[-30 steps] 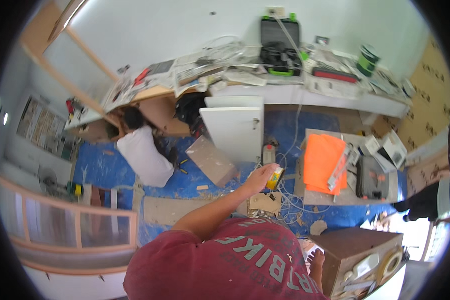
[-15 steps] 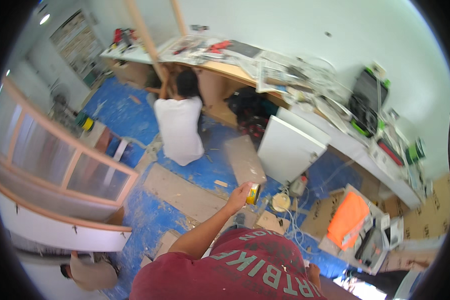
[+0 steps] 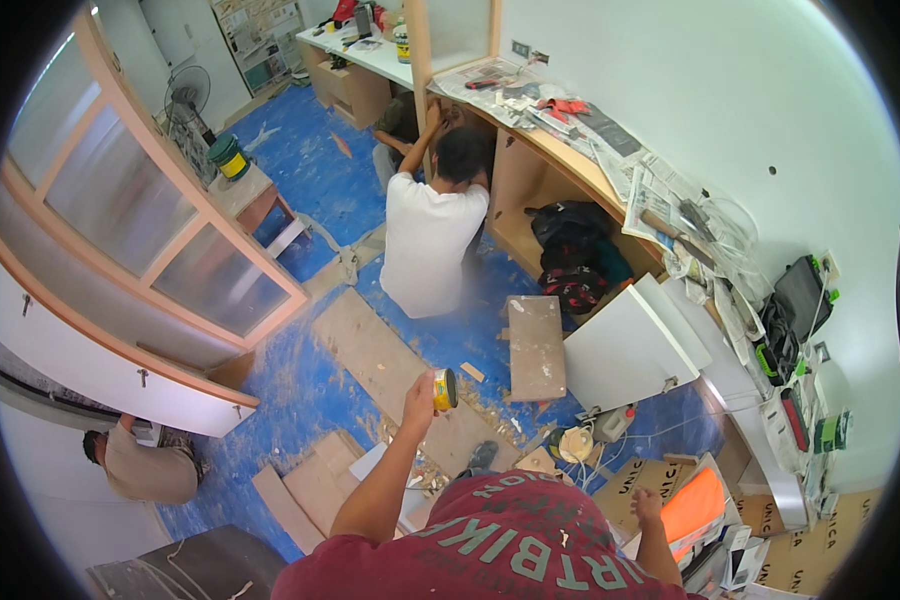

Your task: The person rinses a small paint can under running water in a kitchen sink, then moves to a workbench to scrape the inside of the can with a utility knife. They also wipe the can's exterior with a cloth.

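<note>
My left hand [image 3: 419, 402] is stretched out in front of me, its fingers closed around a small yellow tin [image 3: 446, 388] with a dark end. The tin is tilted on its side, high above the littered floor. On the other side of my body my right hand [image 3: 647, 506] hangs with its fingers loosely apart and nothing visible in it. Close beside that hand lies an orange cloth [image 3: 694, 510] on a pile of boxes and tools.
A person in a white shirt [image 3: 432, 240] crouches at the long counter [image 3: 560, 160], beside another person. A third person [image 3: 150, 465] bends at lower left. Boards [image 3: 390, 370], a cardboard box [image 3: 537, 348], white panels [image 3: 625, 350] and cables are on the blue floor. A framed glass partition [image 3: 130, 200] stands left.
The whole view has swung left, so things sit further right. My right hand has come out from beside my body to near the orange cloth. The tin stays in my left hand.
</note>
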### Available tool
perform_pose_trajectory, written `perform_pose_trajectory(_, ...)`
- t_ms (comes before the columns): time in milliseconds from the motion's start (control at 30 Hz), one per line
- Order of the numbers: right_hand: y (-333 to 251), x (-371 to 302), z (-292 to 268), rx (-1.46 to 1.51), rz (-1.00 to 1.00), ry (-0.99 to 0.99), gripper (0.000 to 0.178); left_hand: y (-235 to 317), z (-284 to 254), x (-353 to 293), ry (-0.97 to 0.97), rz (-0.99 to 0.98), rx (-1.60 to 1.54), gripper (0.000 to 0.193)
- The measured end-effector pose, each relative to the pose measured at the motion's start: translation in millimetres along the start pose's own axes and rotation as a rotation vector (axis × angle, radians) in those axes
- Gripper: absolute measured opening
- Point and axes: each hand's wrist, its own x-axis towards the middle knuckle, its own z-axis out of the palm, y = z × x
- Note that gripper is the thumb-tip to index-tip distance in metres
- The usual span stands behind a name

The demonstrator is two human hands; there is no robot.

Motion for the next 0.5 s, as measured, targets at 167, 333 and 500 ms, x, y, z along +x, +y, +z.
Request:
perform_pose_trajectory(167, -43, 9, 10, -0.011, -0.096, -0.064, 0.039, -8, -4, -15, 0.025, -0.048, -0.031, 0.054)
perform_pose_trajectory(333, -5, -31, 25, -0.039, -0.074, -0.001, 0.043, -7, 29, -7, -0.125, -0.066, 0.049, 0.055)
perform_pose_trajectory(500, 72, -49, 22, -0.394, -0.281, 0.24, 0.04, -42, 47, 28, -0.227, 0.202, 0.182, 0.054)
